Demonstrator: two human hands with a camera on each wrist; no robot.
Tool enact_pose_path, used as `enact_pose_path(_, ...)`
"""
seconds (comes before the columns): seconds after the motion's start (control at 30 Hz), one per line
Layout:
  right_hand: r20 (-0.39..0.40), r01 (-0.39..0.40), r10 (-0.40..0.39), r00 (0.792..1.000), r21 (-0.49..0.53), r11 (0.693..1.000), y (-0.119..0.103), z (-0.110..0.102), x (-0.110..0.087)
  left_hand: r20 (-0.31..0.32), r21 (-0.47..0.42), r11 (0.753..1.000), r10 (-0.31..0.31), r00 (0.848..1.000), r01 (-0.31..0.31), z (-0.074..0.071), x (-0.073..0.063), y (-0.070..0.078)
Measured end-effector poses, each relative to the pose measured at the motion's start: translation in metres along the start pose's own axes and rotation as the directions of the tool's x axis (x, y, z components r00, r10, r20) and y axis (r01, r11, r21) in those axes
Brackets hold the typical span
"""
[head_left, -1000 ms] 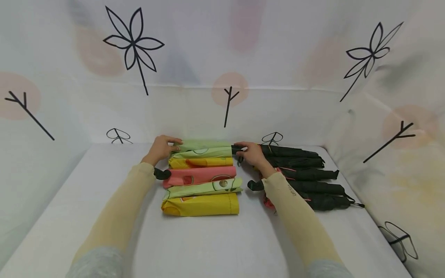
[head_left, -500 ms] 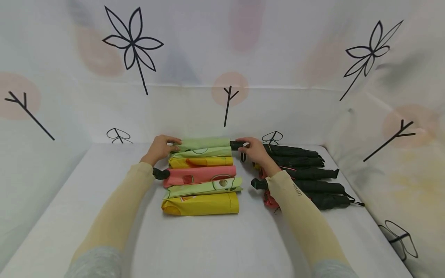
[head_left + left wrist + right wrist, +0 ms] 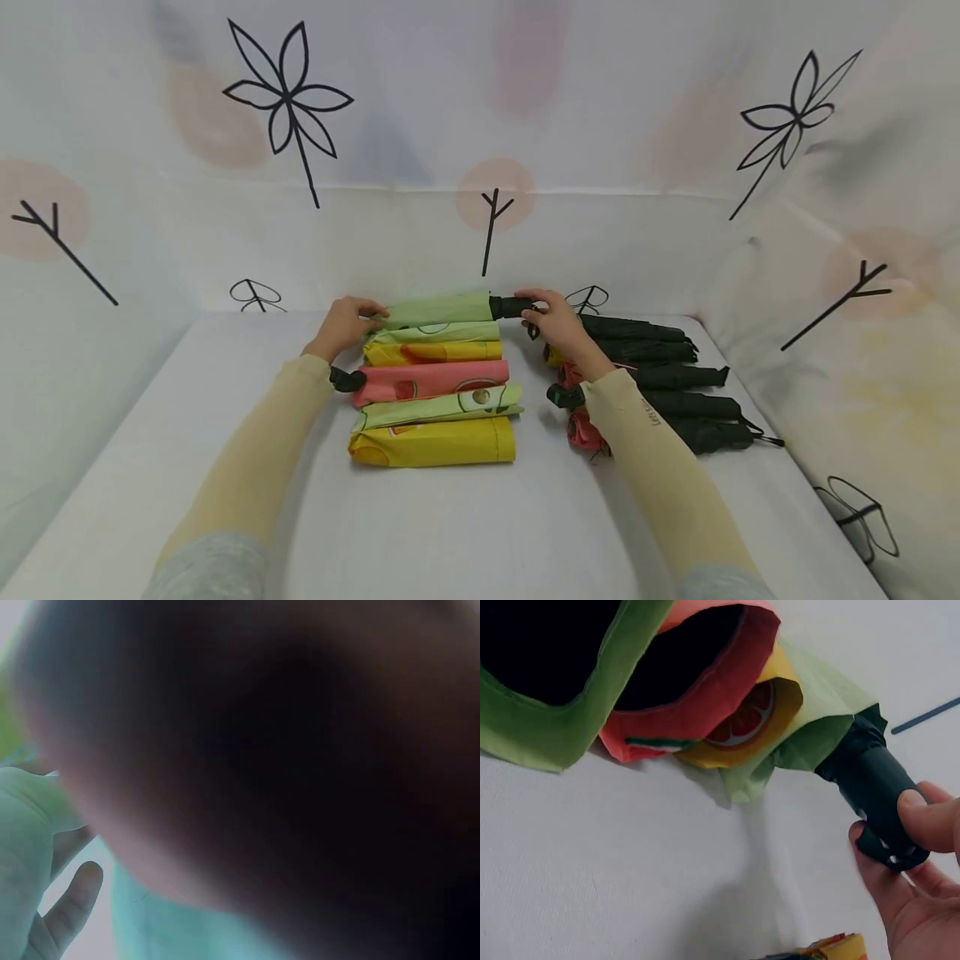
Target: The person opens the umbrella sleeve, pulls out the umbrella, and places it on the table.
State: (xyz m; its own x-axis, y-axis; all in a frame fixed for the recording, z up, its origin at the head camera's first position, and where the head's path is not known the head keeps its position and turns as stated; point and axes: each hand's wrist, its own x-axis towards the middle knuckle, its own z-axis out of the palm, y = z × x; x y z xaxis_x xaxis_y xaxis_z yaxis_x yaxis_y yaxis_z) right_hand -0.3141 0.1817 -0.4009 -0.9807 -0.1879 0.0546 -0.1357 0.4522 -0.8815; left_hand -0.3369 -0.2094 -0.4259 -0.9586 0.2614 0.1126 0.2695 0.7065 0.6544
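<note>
My left hand pinches the left end of the farthest sleeve, pale green, at the back of the row. Out of that sleeve's right end sticks the dark handle of a folded umbrella, gripped between thumb and fingers of my right hand. The right wrist view shows the thumb on top of the handle and fingers below it, with the sleeve's mouth around its base. A small loop hangs by the right hand. In the left wrist view the hand is mostly a dark blur, with fingers at lower left.
Nearer me lie another green sleeve, a yellow one, a pink one with a dark knob at its left, an avocado-print one and a yellow one. Several black folded umbrellas lie to the right, partly behind my right forearm.
The right hand has moved right and slightly away from me, and more of the umbrella's handle shows outside the sleeve. The sleeve's right end has risen a little; the left hand stays at its left end.
</note>
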Motion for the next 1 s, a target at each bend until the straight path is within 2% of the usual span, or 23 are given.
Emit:
enact_pose_path(0.2,0.005,-0.02,0.02,1.0,0.058,0.998,-0.0012,-0.0047,-0.0015,-0.016,-0.002,1.0,0.015,1.0,-0.015,0.0017,0.0008,-0.0024)
enact_pose_path(0.5,-0.013,-0.037,0.038,0.999,0.089,0.995,0.0004,-0.0059,-0.0005,-0.014,-0.017,1.0,0.012,1.0,-0.012,0.0025,0.0028,-0.0032)
enact_pose_path(0.83,-0.039,-0.037,0.039,0.998,0.066,0.997,-0.0008,-0.0055,0.001,-0.037,-0.012,0.999,0.029,0.999,-0.03,0.0007,0.001,-0.0013)
enact_pose_path(1.0,-0.042,-0.01,0.011,0.999,0.02,1.0,-0.0023,-0.0106,-0.0001,-0.048,-0.004,1.0,0.026,0.998,-0.027,0.0015,0.0016,-0.0021)
